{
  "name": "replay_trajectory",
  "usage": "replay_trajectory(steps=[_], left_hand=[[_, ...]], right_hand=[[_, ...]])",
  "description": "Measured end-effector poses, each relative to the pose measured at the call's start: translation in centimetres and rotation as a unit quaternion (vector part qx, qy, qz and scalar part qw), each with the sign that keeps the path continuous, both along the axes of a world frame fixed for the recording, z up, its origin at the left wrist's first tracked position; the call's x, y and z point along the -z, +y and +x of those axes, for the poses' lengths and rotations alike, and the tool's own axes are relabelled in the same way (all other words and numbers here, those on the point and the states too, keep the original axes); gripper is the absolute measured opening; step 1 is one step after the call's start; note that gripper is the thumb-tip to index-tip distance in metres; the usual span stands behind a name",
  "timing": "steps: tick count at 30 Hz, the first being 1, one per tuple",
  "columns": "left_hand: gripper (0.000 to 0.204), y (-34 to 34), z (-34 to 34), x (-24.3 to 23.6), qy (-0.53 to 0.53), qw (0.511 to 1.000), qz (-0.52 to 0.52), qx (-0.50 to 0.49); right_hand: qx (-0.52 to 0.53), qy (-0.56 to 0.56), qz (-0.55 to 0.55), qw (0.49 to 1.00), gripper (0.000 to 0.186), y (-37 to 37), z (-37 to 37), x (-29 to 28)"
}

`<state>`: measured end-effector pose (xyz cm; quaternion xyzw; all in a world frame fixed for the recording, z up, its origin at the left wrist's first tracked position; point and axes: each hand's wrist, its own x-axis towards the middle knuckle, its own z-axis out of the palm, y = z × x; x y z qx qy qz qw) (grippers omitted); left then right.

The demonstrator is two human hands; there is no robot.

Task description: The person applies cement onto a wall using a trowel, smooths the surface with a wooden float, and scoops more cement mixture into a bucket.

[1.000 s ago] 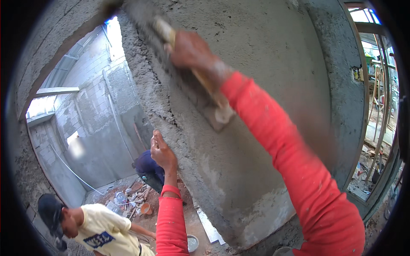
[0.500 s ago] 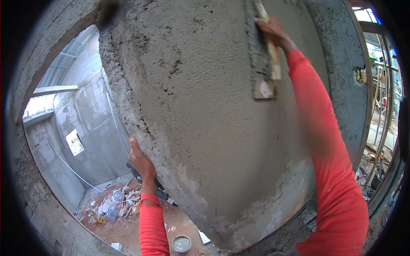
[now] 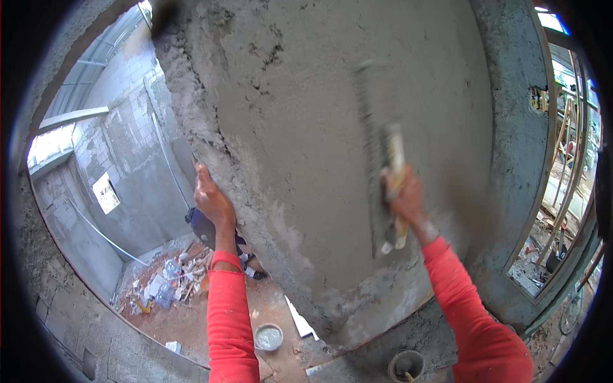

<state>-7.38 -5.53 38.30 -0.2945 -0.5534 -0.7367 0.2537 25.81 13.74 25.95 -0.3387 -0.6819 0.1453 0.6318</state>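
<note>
One trowel (image 3: 396, 150) on the grey wall (image 3: 313, 140), right of frame center, grip of the right hand (image 3: 407, 196) wrapped round it, left hand (image 3: 214, 203) by the rough edge (image 3: 217, 135), can't tell if that one's clenched.

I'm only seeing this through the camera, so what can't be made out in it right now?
Float, head view: motion blur smears its outline.
Right hand, head view: blurred by motion too, so its exact grip is unclear.
Person beyond the wall, head view: mostly hidden by the wall and the left forearm.
Bucket, head view: cut off by the picture's lower edge.
</note>
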Motion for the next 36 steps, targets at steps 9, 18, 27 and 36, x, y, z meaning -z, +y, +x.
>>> replay_trajectory(steps=[9, 18, 27, 36], left_hand=[[0.063, -0.2, 0.3, 0.7, -0.006, 1.000, 0.009, 0.005], [0.064, -0.1, 0.1, 0.4, 0.000, 1.000, 0.007, -0.013], [0.059, 0.5, -0.4, 0.7, 0.045, 0.998, 0.035, -0.007], [0.062, 0.7, -1.2, 1.0, 0.026, 0.996, 0.048, 0.076]], right_hand=[[-0.057, -0.140, 0.135, 0.979, 0.065, -10.7, -6.8, -18.3], [-0.028, -0.066, 0.301, 0.951, 0.063, -9.4, -10.0, -13.8], [0.115, -0.075, 0.349, 0.927, 0.060, -1.2, -4.4, -37.0], [0.087, 0.027, 0.268, 0.959, 0.047, 8.7, 5.5, -44.2]])
